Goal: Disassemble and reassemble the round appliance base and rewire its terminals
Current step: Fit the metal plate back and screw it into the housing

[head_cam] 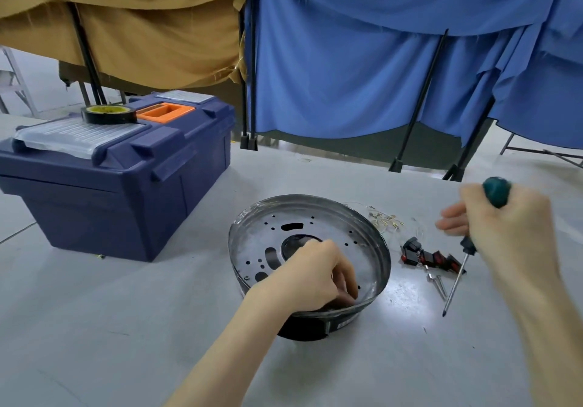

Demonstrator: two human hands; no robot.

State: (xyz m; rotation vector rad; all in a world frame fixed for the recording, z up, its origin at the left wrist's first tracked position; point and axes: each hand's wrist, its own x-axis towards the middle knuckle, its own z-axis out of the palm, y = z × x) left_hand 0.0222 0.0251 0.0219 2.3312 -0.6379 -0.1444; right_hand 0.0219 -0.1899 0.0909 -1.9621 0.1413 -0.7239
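The round appliance base [375, 242], a shallow dark metal pan with a perforated plate inside, sits on the grey table in the middle. My left hand [312, 275] reaches into its near side, with curled fingers down by the rim; whether it holds something small is hidden. My right hand [501, 226] grips a screwdriver [457, 275] with a teal handle, held above the table to the right of the base, its tip pointing down and left. Black and red terminal parts [429, 256] lie between the base and the screwdriver.
A dark blue toolbox [116, 182] stands at the left, with a roll of black tape [108, 114] on its lid. Thin wires with small components [386, 220] lie behind the base. Two metal bolts [437, 283] rest near the screwdriver tip. Brown and blue cloths hang behind the table.
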